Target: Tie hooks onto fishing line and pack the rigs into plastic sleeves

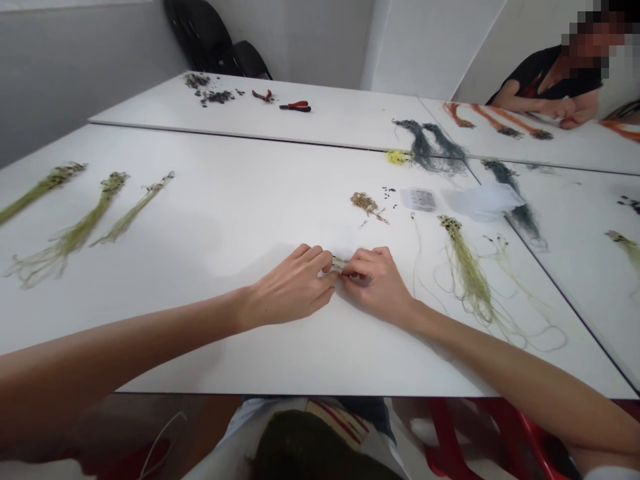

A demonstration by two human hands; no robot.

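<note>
My left hand (304, 280) and my right hand (376, 283) meet fingertip to fingertip over the middle of the white table (240, 360). Both are closed in a pinch on a small yellow-green cord (338, 262) with dark bits, mostly hidden by the fingers. Just beyond them lies a little pile of gold-coloured metal clasps (364, 202), with a few tiny black pieces (389, 193) beside it. To the right of my right hand a bundle of yellow-green cords (469, 270) is spread out, and a single loose cord (418, 247) lies between.
Three cord bundles (83, 227) lie at left. Farther back are black pieces (217, 97) and red-handled pliers (296, 106). Dark grey-green bundles (425, 143), a yellow heap (398, 157) and plastic bags (485, 200) lie at right. A person (550, 93) works by orange bundles (500, 120).
</note>
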